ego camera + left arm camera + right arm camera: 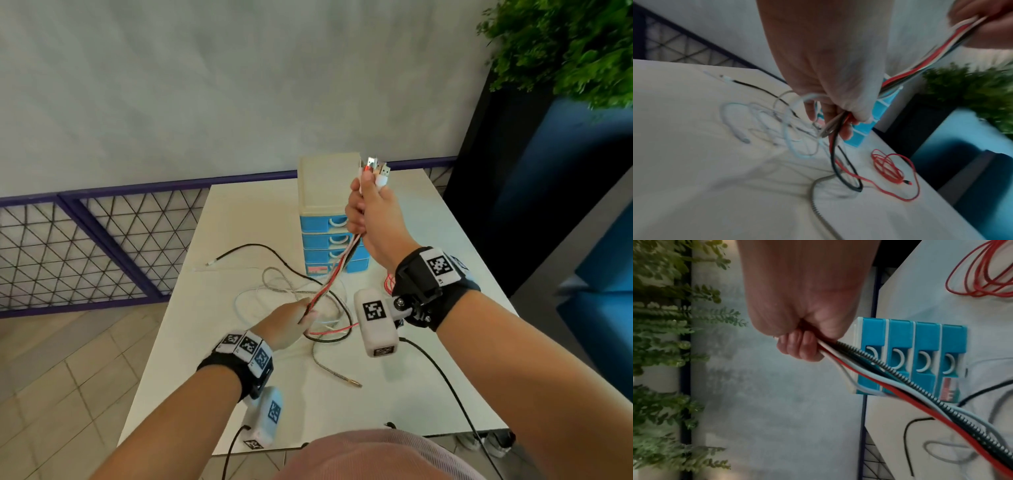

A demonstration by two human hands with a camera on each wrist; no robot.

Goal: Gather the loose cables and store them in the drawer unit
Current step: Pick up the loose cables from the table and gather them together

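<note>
We are mid-gather: our right hand [368, 219] fists the cable bundle [337, 274] by its plugs above the desk [428, 377], left hand [291, 320] fingers seemingly pinching it lower, so next we coil the trailing slack before opening the closed drawer unit [325, 219].

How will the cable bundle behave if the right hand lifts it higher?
Probably floppy: the cable bundle sags between right hand and left hand. Loose tails on the table would likely drag and snag.
</note>
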